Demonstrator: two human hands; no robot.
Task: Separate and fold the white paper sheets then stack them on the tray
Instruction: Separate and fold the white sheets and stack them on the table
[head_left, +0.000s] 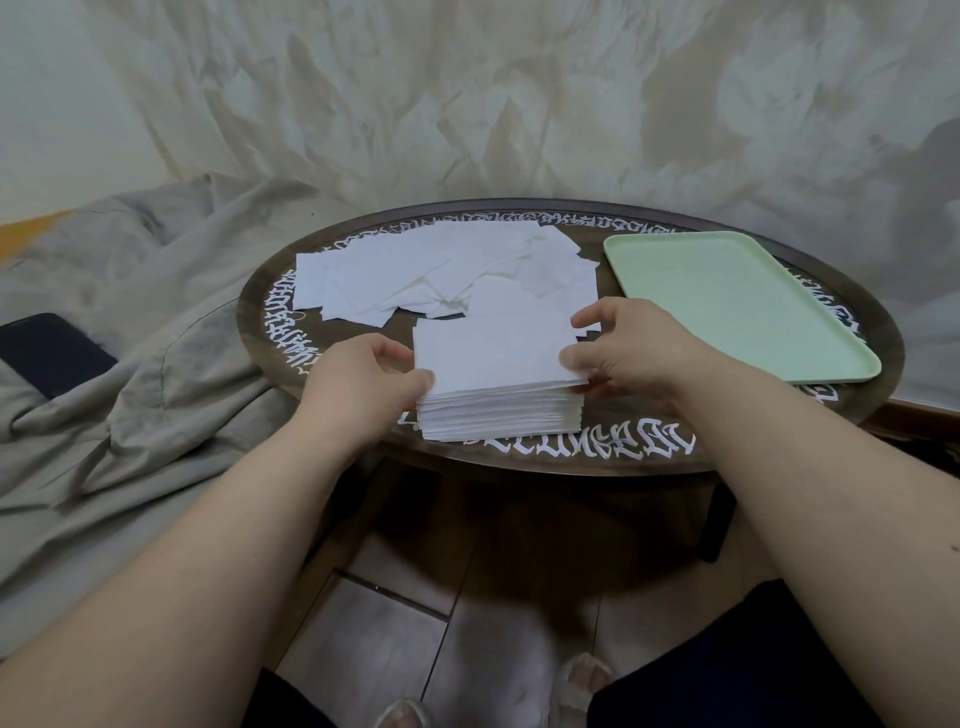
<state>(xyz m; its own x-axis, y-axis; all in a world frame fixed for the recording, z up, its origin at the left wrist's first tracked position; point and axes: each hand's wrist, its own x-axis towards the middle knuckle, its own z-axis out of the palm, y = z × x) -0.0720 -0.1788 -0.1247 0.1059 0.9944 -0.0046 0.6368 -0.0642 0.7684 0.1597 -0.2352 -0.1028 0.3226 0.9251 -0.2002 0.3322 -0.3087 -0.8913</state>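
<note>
A thick stack of white paper sheets stands near the front edge of a round dark table. The top sheets are lifted off the stack. My left hand pinches their left edge, thumb on top. At the right edge my right hand grips the same sheets with curled fingers. Behind the stack lies a loose spread of white sheets, overlapping one another. A pale green tray sits at the table's right side with nothing on it.
The table's rim carries white lettering. A grey blanket bunches against the table's left side, with a dark phone on it. A crumpled pale curtain hangs behind. My knees and tiled floor show below.
</note>
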